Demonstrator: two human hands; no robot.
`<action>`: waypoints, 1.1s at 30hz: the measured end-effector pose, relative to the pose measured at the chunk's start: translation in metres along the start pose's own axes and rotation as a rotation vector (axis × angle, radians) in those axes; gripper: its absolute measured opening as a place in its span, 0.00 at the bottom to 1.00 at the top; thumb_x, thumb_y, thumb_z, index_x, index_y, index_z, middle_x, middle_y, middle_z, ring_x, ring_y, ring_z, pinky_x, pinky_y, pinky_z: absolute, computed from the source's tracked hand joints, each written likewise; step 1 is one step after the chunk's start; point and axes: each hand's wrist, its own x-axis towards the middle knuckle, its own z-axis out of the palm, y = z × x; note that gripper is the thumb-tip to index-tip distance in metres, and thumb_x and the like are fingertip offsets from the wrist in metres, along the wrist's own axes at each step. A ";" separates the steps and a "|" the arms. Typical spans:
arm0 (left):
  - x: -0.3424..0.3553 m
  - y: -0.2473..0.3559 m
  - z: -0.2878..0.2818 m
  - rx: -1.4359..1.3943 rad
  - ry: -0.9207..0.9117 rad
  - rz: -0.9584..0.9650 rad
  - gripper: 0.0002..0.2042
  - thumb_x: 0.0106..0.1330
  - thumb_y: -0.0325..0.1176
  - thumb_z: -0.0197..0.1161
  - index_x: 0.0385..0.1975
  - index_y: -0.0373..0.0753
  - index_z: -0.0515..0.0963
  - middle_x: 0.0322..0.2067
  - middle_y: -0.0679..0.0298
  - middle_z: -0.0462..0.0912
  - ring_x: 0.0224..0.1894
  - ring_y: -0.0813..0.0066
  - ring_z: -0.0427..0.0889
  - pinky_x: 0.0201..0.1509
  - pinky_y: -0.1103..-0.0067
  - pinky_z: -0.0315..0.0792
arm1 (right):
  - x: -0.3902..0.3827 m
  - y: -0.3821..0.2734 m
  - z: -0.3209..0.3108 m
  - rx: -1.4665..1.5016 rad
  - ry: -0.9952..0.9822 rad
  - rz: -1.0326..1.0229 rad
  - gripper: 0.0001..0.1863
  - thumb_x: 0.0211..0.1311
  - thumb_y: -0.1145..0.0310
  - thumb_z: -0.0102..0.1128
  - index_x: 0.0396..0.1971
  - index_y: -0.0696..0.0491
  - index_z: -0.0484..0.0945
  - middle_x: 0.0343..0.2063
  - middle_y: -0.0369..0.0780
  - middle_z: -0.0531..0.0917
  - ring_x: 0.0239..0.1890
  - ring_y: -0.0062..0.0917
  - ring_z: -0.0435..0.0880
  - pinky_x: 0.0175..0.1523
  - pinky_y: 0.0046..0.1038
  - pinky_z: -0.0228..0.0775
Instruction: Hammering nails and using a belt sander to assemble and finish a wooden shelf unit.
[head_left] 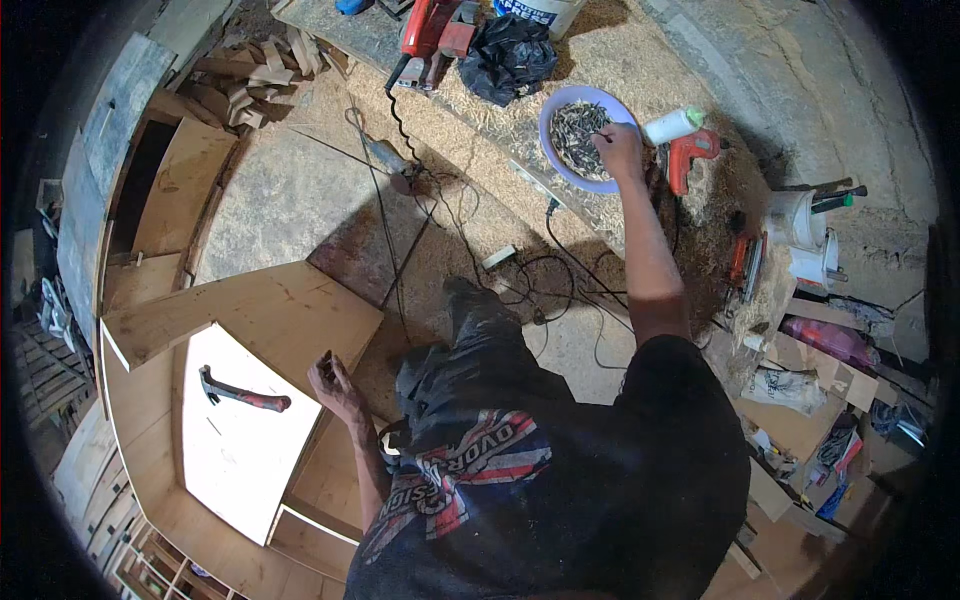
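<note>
My right hand [620, 150] reaches into a light purple bowl [560, 172] of mixed nails or similar metal bits [578, 130], fingers pinched at the pile; what they hold is too small to make out. A red power tool [688, 150] and a white bottle [672, 126] lie beside the bowl. My left hand [338, 385] has curled fingers beside a plywood cabinet [235, 295], its contents, if any, unclear. A claw hammer [250, 398] with a red-and-black handle lies on the cabinet's white panel [220, 470].
A sawdust-covered bench [500, 120] carries a red planer [425, 40], black bag [505, 60] and bucket [535, 15]. Cords and a grinder [390, 160] lie below. Tools [745, 260], containers [800, 225] and boards crowd the right. Wood scraps [270, 70] are piled upper left.
</note>
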 end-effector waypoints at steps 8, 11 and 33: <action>0.002 -0.004 0.002 0.043 -0.003 -0.016 0.10 0.73 0.34 0.60 0.44 0.33 0.79 0.39 0.58 0.78 0.38 0.69 0.78 0.39 0.74 0.73 | -0.007 -0.052 0.009 -0.225 -0.047 -0.227 0.09 0.59 0.65 0.67 0.32 0.55 0.85 0.34 0.50 0.86 0.37 0.43 0.86 0.44 0.39 0.76; 0.008 0.000 0.005 0.040 -0.017 0.007 0.10 0.73 0.34 0.60 0.44 0.33 0.79 0.40 0.58 0.78 0.39 0.69 0.78 0.40 0.75 0.73 | 0.006 -0.036 0.013 -0.317 -0.046 -0.200 0.10 0.60 0.64 0.66 0.33 0.56 0.86 0.33 0.49 0.86 0.34 0.41 0.85 0.40 0.39 0.75; 0.012 0.065 -0.021 -0.746 0.160 -0.423 0.14 0.65 0.34 0.71 0.46 0.32 0.85 0.38 0.60 0.88 0.41 0.76 0.84 0.47 0.79 0.77 | -0.306 -0.330 0.172 0.427 -1.159 -0.682 0.06 0.72 0.71 0.54 0.40 0.57 0.77 0.28 0.40 0.80 0.26 0.24 0.79 0.31 0.28 0.73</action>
